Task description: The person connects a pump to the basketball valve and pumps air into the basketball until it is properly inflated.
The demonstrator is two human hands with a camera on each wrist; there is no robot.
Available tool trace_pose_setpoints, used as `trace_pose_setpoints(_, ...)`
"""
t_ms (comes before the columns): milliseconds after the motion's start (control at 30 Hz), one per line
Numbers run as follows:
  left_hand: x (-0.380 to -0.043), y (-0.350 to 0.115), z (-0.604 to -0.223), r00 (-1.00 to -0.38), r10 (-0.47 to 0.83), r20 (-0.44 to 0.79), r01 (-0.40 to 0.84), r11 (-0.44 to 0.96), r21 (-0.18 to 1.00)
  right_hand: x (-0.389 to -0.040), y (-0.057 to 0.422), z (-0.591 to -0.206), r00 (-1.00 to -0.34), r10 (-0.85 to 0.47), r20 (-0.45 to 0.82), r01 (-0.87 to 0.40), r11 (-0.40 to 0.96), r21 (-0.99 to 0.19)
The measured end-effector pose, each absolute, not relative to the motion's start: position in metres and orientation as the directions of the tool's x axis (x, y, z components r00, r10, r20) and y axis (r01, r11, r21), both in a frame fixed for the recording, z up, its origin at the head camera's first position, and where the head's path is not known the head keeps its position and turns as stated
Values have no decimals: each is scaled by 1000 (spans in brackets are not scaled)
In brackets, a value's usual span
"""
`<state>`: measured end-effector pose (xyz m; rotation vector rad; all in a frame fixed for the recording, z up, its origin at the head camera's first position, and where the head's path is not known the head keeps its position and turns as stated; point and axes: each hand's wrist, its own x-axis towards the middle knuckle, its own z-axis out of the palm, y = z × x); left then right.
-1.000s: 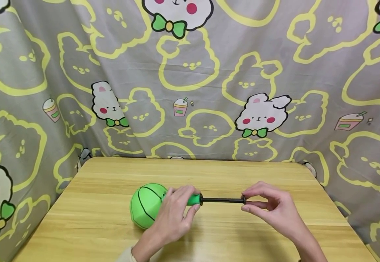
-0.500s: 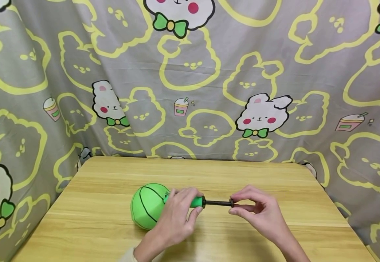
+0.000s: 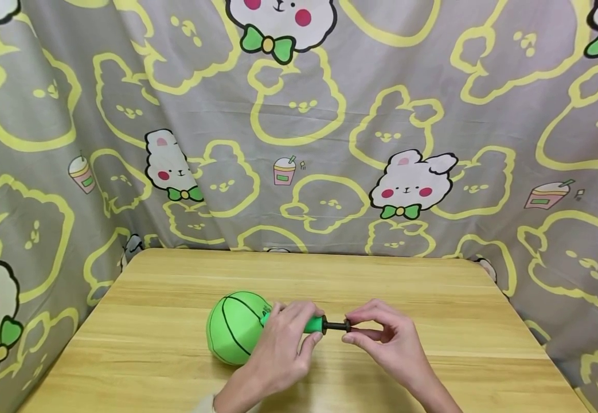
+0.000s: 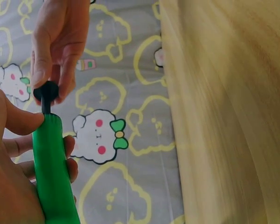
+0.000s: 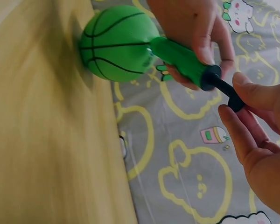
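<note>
A green ball (image 3: 234,330) with black basketball lines sits on the table, left of both hands. My left hand (image 3: 280,344) grips the green barrel of a hand pump (image 3: 315,324), whose far end meets the ball in the right wrist view. My right hand (image 3: 389,338) pinches the black end knob of the pump's rod between thumb and fingers. A short length of black rod (image 3: 336,326) shows between barrel and knob. In the left wrist view the green barrel (image 4: 51,168) lies across my left fingers, and the knob (image 4: 45,91) is in the right hand.
The wooden table (image 3: 164,275) stretches under and around the hands. Behind it and along the sides hangs a grey curtain (image 3: 324,126) printed with yellow outlines and white rabbits.
My right hand has moved left with the knob, so less of the rod shows outside the barrel. The left hand and ball have shifted only slightly.
</note>
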<state>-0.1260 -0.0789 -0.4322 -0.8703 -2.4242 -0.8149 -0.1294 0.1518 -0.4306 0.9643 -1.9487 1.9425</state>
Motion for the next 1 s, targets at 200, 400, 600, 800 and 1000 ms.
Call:
trace_pose_setpoints(200,-126,-77,-435,-685,450,573,699,627,344,-128,145,-435,-766,-286,575,-580,-76,-811)
trace_pose_setpoints(400,-127,-78,-435,-677,461,573,711,612,347,-127,147,-431,-768,-311,559,-580,-31,-814)
trace_pose_setpoints(600,-130,-79,-435,-673,478,564,718,603,347,-126,153,-426,-780,-348,520,-560,19,-828)
trace_pose_setpoints(800,-133,-82,-434,-684,461,565,707,609,359,-127,163,-419,-786,-351,509,-564,67,-823)
trace_pose_setpoints(1000,-135,-86,-434,-683,444,580,701,622,349,-127,172,-412,-794,-343,502,-558,83,-826)
